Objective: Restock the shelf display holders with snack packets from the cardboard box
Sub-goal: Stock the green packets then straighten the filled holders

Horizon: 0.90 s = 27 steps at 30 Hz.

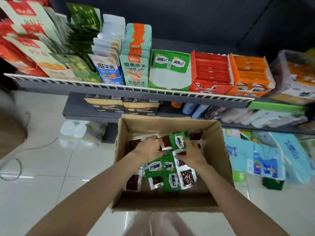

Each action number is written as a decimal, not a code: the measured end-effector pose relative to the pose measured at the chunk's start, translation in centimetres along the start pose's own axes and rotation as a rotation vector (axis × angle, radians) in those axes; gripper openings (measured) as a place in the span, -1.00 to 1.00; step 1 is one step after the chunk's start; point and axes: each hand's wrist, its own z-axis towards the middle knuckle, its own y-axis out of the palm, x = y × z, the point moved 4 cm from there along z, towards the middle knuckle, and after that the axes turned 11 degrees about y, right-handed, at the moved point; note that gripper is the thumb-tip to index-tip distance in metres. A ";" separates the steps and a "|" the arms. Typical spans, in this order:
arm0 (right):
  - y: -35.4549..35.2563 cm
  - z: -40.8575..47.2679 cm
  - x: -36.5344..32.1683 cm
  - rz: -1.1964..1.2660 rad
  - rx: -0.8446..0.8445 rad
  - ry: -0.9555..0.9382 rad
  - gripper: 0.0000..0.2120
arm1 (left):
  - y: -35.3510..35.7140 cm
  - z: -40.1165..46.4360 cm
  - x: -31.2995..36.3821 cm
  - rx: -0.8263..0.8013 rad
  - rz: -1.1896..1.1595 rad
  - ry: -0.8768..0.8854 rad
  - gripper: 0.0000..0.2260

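Both hands, left (148,149) and right (190,153), grip upright green packet (179,141) in box (219,150), long axis vertical

Green-and-clear snack packets (167,174) lie jumbled in the open cardboard box (219,150) on the floor below the shelf's green, nearly empty holder (168,77).

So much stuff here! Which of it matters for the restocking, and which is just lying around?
Part of the job:
- cardboard box
- green snack packets
- green display holder, nearly empty
- left hand and right hand, both gathering packets

Just lying about:
- red holder and orange holder, already full
- blue tissue packs
- white cable
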 end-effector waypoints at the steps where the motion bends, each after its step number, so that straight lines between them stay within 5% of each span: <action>1: 0.8 0.1 0.6 -0.011 -0.041 0.042 -0.13 | 1.2 0.0 -0.3 -0.081 0.013 -0.018 -0.49; 5: 3.1 0.2 0.7 -0.125 -0.023 0.086 0.05 | 3.7 0.0 -0.5 -0.257 0.113 -0.124 -0.22; 9: 3.5 0.4 0.0 -0.188 0.036 0.080 -0.07 | 4.9 0.7 -1.0 -0.226 0.116 -0.130 -0.37; 12: 2.3 0.3 -0.5 -0.036 -0.080 0.064 -0.24 | 4.4 0.5 -2.0 -0.147 -0.055 -0.116 -0.50; 19: -1.5 -0.7 -2.1 -0.013 0.091 -0.124 -0.70 | 0.2 -1.1 -3.3 0.094 -0.229 -0.084 -0.54; 27: -4.9 -3.2 -4.2 0.442 0.173 -0.282 -0.77 | -6.4 -4.3 -1.5 0.483 -0.533 -0.034 -0.56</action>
